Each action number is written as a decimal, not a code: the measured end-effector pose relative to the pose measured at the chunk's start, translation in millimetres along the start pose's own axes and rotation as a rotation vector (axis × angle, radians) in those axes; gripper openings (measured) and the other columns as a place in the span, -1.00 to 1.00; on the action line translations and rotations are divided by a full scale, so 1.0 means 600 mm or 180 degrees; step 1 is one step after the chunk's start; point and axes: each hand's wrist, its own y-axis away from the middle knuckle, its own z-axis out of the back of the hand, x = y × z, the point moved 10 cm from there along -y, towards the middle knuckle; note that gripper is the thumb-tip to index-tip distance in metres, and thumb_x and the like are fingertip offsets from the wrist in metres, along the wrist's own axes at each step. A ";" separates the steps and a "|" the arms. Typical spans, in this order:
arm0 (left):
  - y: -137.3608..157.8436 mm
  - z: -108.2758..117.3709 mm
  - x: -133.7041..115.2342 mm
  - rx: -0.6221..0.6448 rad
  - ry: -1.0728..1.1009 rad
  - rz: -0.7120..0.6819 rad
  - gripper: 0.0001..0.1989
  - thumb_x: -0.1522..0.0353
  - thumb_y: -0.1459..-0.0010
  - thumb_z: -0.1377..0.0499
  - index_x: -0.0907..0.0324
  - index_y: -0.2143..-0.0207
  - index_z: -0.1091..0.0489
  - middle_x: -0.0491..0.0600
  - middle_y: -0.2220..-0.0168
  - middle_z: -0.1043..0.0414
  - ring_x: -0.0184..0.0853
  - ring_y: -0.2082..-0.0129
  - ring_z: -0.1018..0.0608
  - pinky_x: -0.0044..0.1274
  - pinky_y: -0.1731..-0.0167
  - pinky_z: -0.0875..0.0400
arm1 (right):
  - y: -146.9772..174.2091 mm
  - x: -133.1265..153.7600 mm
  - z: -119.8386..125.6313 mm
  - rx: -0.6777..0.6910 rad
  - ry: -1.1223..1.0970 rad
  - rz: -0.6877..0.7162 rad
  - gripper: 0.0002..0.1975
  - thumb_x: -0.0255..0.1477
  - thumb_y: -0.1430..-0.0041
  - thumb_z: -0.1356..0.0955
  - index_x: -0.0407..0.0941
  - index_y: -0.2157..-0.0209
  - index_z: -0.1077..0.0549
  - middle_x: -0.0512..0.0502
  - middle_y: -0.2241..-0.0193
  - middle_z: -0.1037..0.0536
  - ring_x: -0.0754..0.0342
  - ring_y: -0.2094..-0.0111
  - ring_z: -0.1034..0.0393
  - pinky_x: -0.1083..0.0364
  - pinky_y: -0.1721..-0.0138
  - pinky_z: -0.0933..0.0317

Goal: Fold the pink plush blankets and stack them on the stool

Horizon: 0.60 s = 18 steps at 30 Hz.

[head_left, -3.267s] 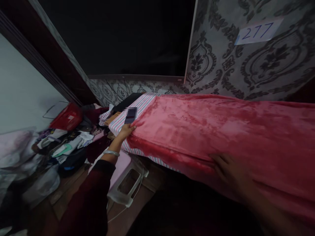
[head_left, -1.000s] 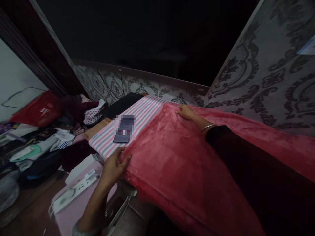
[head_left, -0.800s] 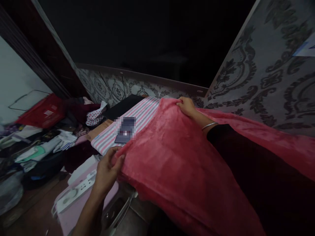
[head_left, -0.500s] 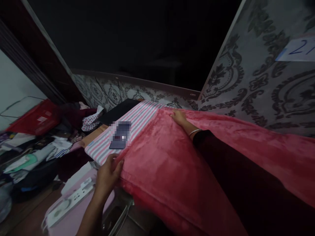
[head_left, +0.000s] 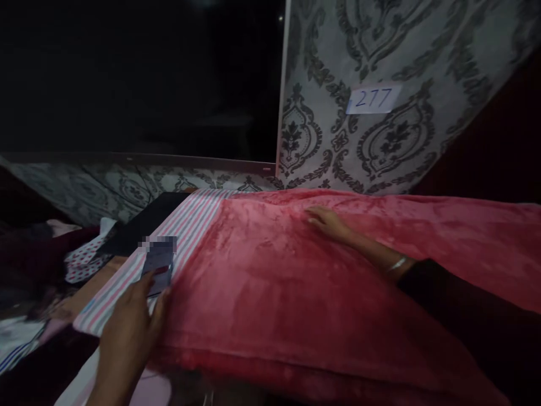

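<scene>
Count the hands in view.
2. The left hand is at the near end of the phone, contact unclear; the right hand lies on the red blanket. No others show.

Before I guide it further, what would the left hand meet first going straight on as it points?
Likely the phone: the left hand overlaps it in view, but depth is unclear, so they may be touching.
</scene>
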 end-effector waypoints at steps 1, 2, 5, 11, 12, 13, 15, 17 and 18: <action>-0.020 -0.015 -0.048 0.0113 0.0106 -0.0384 -0.33 -0.07 -0.21 0.07 0.18 -0.13 -0.41 0.22 -0.07 -0.53 0.03 -0.06 -0.56 -0.22 -0.04 -0.44 | 0.038 -0.024 0.018 -0.0045 0.0046 -0.0071 -0.58 -0.35 -0.30 -0.27 -0.13 -0.12 -0.51 -0.25 -0.13 -0.53 -0.14 -0.17 -0.39 -0.15 -0.24 -0.21; -0.038 -0.039 -0.099 0.0335 0.0206 -0.0759 -0.34 -0.03 -0.24 0.08 0.18 -0.17 -0.37 0.19 -0.14 -0.49 -0.01 -0.15 -0.51 -0.23 -0.14 -0.39 | 0.075 -0.046 0.037 -0.0105 0.0105 -0.0145 -0.58 -0.33 -0.30 -0.26 -0.11 -0.13 -0.50 -0.23 -0.13 -0.53 -0.15 -0.16 -0.40 -0.17 -0.23 -0.22; -0.081 -0.131 -0.227 0.1046 0.0058 -0.1490 -0.29 0.03 -0.27 0.07 0.34 -0.28 -0.27 0.26 -0.33 -0.27 -0.03 -0.34 -0.32 -0.22 -0.29 -0.23 | 0.183 -0.099 0.090 -0.0282 0.0385 -0.0386 -0.55 -0.25 -0.34 -0.23 -0.06 -0.15 -0.49 -0.22 -0.13 -0.53 -0.18 -0.15 -0.41 -0.22 -0.21 -0.26; -0.125 -0.249 -0.260 0.1256 -0.1075 -0.1407 -0.29 0.12 -0.34 0.06 0.42 -0.37 -0.12 0.35 -0.43 0.01 0.07 -0.45 -0.05 -0.06 -0.36 0.03 | 0.394 -0.193 0.175 -0.0459 0.1258 -0.1174 -0.43 -0.14 -0.37 -0.13 -0.04 -0.27 -0.38 -0.25 -0.24 -0.42 -0.26 -0.24 -0.30 -0.27 -0.24 -0.21; -0.125 -0.257 -0.250 0.1236 -0.1172 -0.1376 -0.29 0.13 -0.35 0.06 0.41 -0.38 -0.10 0.34 -0.43 0.00 0.06 -0.45 -0.06 -0.07 -0.36 0.02 | 0.427 -0.211 0.185 -0.0453 0.1388 -0.1340 -0.42 -0.13 -0.38 -0.12 -0.02 -0.30 -0.34 -0.23 -0.27 -0.38 -0.26 -0.27 -0.26 -0.29 -0.24 -0.19; -0.125 -0.261 -0.240 0.1214 -0.1234 -0.1361 -0.30 0.13 -0.35 0.07 0.39 -0.39 -0.09 0.33 -0.43 -0.01 0.04 -0.45 -0.08 -0.10 -0.36 0.01 | 0.456 -0.227 0.193 -0.0440 0.1494 -0.1495 -0.41 -0.12 -0.38 -0.11 -0.01 -0.32 -0.32 -0.22 -0.30 -0.35 -0.26 -0.30 -0.22 -0.31 -0.24 -0.18; -0.125 -0.263 -0.228 0.1199 -0.1307 -0.1356 -0.31 0.15 -0.36 0.08 0.37 -0.40 -0.09 0.31 -0.43 -0.02 0.00 -0.45 -0.08 -0.14 -0.37 0.01 | 0.504 -0.257 0.200 -0.0410 0.1630 -0.1744 -0.40 -0.12 -0.38 -0.09 -0.01 -0.33 -0.28 -0.22 -0.33 -0.31 -0.25 -0.33 -0.17 -0.32 -0.24 -0.16; -0.131 -0.260 -0.225 0.1276 -0.1354 -0.1304 -0.31 0.15 -0.36 0.08 0.37 -0.40 -0.08 0.31 -0.43 -0.02 -0.02 -0.45 -0.08 -0.16 -0.37 -0.01 | 0.534 -0.278 0.199 -0.0410 0.1673 -0.1907 -0.38 -0.12 -0.38 -0.07 -0.03 -0.34 -0.27 -0.24 -0.34 -0.29 -0.22 -0.34 -0.17 -0.29 -0.24 -0.17; -0.134 -0.258 -0.228 0.1369 -0.1366 -0.1260 -0.31 0.14 -0.36 0.09 0.37 -0.40 -0.09 0.32 -0.43 -0.03 -0.01 -0.45 -0.09 -0.16 -0.35 -0.04 | 0.542 -0.284 0.195 -0.0417 0.1674 -0.1942 -0.38 -0.12 -0.37 -0.06 -0.04 -0.34 -0.27 -0.25 -0.34 -0.29 -0.21 -0.34 -0.17 -0.28 -0.24 -0.17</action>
